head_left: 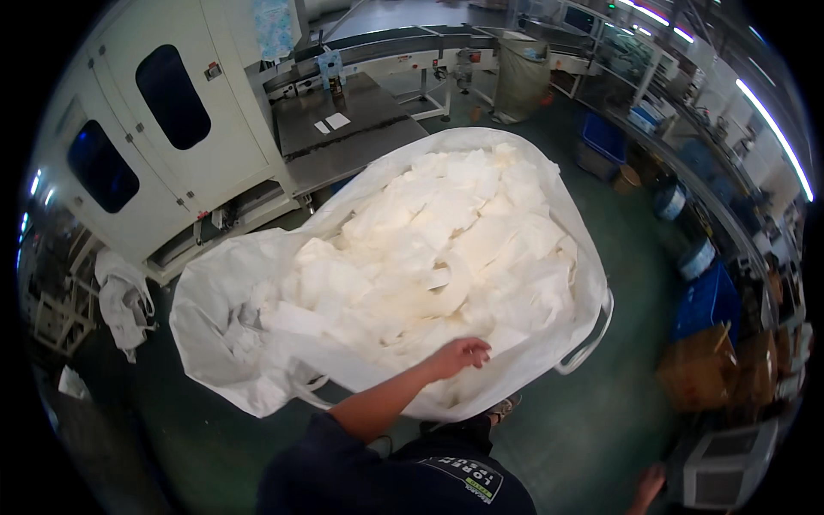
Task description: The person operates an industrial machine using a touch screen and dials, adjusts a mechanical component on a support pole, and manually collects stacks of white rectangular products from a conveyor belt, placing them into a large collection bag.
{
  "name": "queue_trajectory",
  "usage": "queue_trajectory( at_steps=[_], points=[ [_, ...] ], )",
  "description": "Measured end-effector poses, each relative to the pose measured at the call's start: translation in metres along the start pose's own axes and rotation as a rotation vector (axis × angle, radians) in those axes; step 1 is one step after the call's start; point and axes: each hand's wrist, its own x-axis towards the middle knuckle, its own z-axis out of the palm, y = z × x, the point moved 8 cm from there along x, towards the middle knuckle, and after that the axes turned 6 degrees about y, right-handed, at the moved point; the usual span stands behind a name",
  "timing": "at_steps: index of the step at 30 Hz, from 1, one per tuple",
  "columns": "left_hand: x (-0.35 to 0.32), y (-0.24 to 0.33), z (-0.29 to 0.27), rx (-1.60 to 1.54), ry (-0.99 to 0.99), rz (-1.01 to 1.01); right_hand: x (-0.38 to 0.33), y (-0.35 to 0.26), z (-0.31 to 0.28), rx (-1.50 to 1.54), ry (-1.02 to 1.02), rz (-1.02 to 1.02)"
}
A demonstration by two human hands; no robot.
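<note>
A big white woven bulk bag [589, 249] stands in front of me, its mouth wide. Heaped inside are white, sheet-like scraps [455, 232], crumpled and overlapping. My left hand [462, 356] hovers over the near part of the heap, close to the bag's front rim. Its fingers are loosely bent and apart, and nothing shows in them. Far off to the lower right is my right hand [652, 482], away from the bag. It is small and blurred at the picture's edge, so its fingers cannot be made out.
A cream machine cabinet [232, 129] and a dark metal table [369, 129] stand behind the bag at left. Blue crates [603, 137] and cardboard boxes [699, 369] line the right side. A strap loop [592, 343] hangs from the bag onto the green floor.
</note>
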Motion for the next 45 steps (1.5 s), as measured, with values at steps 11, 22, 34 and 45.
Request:
queue_trajectory(
  at_steps=[11, 22, 34, 45],
  points=[
    [0.465, 0.119, 0.063, 0.189, 0.507, 0.154, 0.257, 0.127, 0.310, -0.444, -0.902, 0.492],
    [0.673, 0.095, -0.065, 0.229, 1.314, -0.012, 0.754, 0.049, 0.669, -0.521, -1.123, 0.227],
    [0.913, 0.264, -0.237, 0.254, 1.571, 0.266, 1.146, -0.511, 1.275, -0.055, -1.124, -0.628],
    [1.104, 0.534, -0.616, 0.492, 1.404, 0.285, 1.035, -0.618, 1.647, -0.427, -1.401, -0.569]
  ],
)
